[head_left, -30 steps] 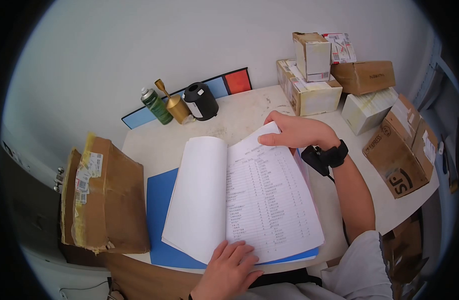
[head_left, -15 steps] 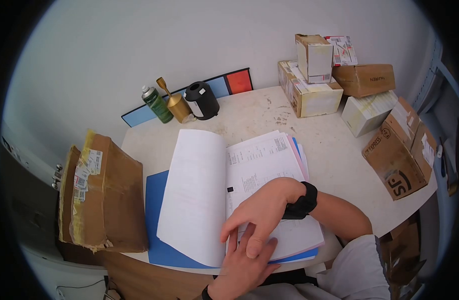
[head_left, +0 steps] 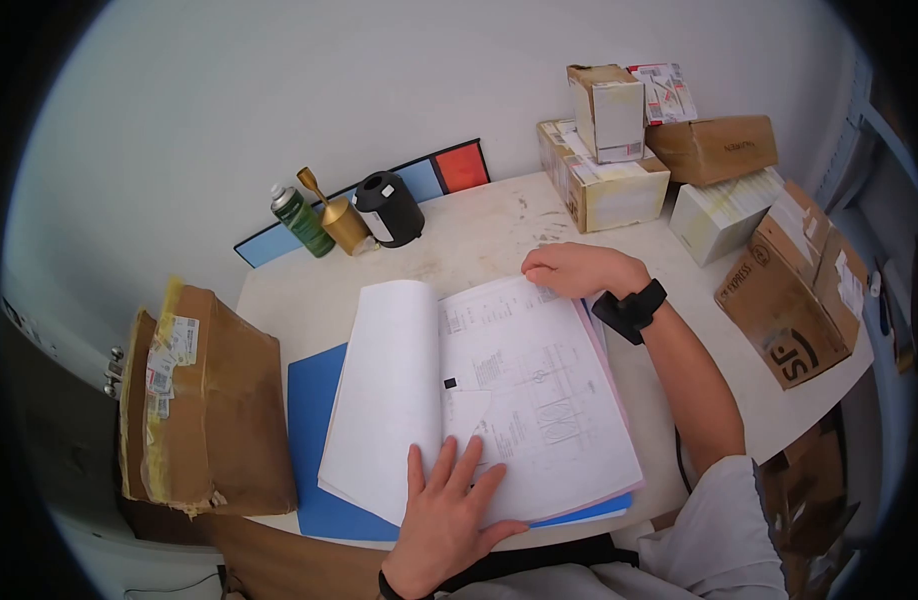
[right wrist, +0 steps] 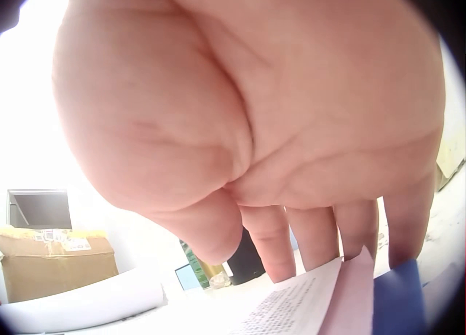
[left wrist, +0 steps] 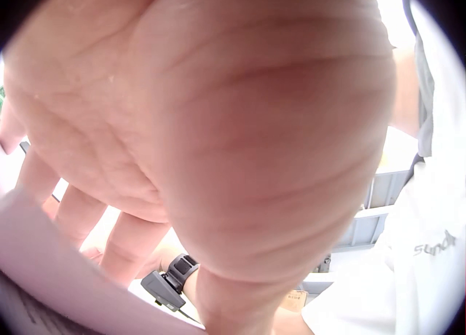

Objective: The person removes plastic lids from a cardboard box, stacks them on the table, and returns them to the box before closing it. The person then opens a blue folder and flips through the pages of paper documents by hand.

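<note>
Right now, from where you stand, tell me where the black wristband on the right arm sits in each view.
Head: the black wristband is right of centre, in the middle height.
Left wrist: low, left of centre, beyond the near hand's fingers.
Right wrist: not in it.
Shared landmark: the right hand, partly hidden in the left wrist view.

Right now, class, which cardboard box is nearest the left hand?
The worn brown box standing alone left of the papers; the other boxes are grouped at the right.
</note>
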Tool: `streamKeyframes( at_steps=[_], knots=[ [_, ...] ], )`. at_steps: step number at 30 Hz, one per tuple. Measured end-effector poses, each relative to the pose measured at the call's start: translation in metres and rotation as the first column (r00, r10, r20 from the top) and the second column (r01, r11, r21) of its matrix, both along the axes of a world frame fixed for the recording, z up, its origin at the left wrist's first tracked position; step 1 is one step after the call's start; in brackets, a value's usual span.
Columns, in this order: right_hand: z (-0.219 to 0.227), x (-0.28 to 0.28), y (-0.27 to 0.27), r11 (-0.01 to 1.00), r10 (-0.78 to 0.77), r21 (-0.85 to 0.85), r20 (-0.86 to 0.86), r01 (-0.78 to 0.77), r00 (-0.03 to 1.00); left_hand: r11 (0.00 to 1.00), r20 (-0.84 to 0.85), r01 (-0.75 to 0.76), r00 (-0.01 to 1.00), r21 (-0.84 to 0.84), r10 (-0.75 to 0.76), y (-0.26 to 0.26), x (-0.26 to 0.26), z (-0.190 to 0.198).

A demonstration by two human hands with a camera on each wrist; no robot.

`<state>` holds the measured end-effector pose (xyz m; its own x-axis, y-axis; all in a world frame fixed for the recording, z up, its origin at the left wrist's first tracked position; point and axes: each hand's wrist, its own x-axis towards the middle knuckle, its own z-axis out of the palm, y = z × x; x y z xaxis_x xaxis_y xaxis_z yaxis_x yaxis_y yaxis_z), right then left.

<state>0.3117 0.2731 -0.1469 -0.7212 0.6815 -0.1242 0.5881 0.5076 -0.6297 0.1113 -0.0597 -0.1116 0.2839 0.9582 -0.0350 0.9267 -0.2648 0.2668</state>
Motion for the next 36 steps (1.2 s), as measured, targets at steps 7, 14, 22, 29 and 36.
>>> streamKeyframes(
  at_steps=[7, 14, 22, 29, 36],
  knots=[
    [-0.003, 0.001, -0.001, 0.983, -0.041, 0.178, -0.059, 0.051, 0.997, 0.996, 0.098, -0.082, 0.992, 0.042, 0.077, 0.001, 0.005, -0.001],
    [0.03, 0.008, -0.008, 0.967, -0.161, 0.198, -0.004, 0.159, 0.987, 0.981, 0.222, -0.153, 0.967, 0.123, 0.124, -0.002, 0.0, 0.0],
    [0.029, 0.012, -0.005, 0.951, -0.169, 0.249, -0.077, 0.183, 0.983, 0.802, 0.284, -0.474, 0.876, 0.363, 0.389, -0.022, -0.042, -0.005],
    [0.024, -0.001, -0.022, 0.971, -0.069, 0.236, 0.183, 0.024, 0.981, 0.698, 0.02, -0.584, 0.761, -0.413, 0.648, -0.059, -0.048, 0.017],
    [0.041, -0.002, -0.038, 0.954, -0.065, 0.3, 0.158, 0.015, 0.985, 0.757, 0.514, 0.42, 0.848, -0.502, -0.13, -0.052, -0.033, 0.027]
  ],
)
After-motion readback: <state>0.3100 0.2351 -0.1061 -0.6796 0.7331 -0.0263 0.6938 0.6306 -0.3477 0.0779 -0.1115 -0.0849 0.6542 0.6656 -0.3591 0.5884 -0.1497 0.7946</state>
